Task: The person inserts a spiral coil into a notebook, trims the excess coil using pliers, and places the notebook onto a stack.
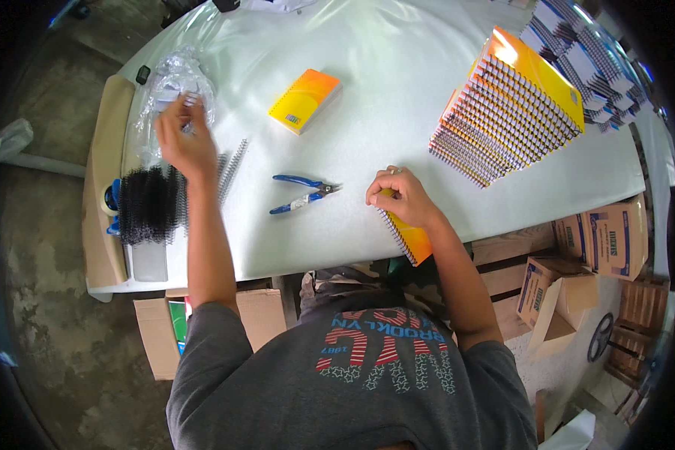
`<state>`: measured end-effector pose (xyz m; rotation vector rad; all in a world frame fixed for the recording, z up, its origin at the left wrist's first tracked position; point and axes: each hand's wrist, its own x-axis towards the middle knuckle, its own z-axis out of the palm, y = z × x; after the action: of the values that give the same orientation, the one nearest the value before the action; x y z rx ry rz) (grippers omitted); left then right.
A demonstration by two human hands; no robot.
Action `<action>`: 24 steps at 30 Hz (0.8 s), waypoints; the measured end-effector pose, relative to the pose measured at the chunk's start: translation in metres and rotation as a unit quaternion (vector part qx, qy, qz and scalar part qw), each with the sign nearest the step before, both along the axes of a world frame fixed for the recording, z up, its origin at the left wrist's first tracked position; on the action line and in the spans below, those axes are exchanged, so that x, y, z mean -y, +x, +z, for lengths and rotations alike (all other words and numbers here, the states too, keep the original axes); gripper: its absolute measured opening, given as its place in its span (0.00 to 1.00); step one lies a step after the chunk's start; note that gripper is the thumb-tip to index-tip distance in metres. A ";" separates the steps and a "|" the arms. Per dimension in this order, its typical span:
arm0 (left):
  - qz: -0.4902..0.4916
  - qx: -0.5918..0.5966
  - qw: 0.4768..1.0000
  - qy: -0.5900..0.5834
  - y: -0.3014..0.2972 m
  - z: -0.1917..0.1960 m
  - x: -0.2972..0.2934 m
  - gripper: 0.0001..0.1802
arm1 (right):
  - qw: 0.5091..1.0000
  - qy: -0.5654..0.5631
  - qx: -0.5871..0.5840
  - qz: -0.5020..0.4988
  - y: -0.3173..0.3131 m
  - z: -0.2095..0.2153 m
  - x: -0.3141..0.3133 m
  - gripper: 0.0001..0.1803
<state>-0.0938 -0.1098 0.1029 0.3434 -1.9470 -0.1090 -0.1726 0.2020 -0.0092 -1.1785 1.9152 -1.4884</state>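
My left hand (184,139) reaches over a see-through plastic bag (176,71) at the far left of the table. Its fingers are curled together at some small white-and-blue pieces (191,97); what exactly they pinch is hidden. At the table's front edge my right hand (401,196) grips a yellow-orange spiral notebook (405,232), its coil edge turned left and its top covered by my fingers. Between my hands lie blue-handled cutting pliers (305,193), jaws pointing right. A second yellow-orange notebook (304,101) rests flat farther back.
A tall stack of spiral notebooks (506,112) stands at the right, with more bound books (577,60) behind it. Black coils (150,202) and grey coils (232,169) lie left. Cardboard boxes (559,300) sit below right; an opened carton (157,337) is below left.
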 end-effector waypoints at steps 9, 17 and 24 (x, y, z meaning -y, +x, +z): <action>-0.346 0.413 0.784 0.308 0.003 -0.007 -0.098 0.26 | 0.980 -0.077 0.180 -0.037 -0.001 0.048 -0.027 0.07; -0.591 0.205 0.655 0.424 -0.011 0.076 -0.213 0.22 | 0.803 -0.513 0.005 -0.303 0.019 0.162 -0.088 0.13; -0.558 -0.002 0.694 0.456 -0.071 0.115 -0.268 0.10 | 0.705 -0.562 -0.027 -0.432 -0.009 0.185 -0.087 0.20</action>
<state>-0.1648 0.1584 0.2178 -0.2876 -1.6773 -1.9018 -0.1815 0.2894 0.1758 -0.5662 1.5255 -3.4628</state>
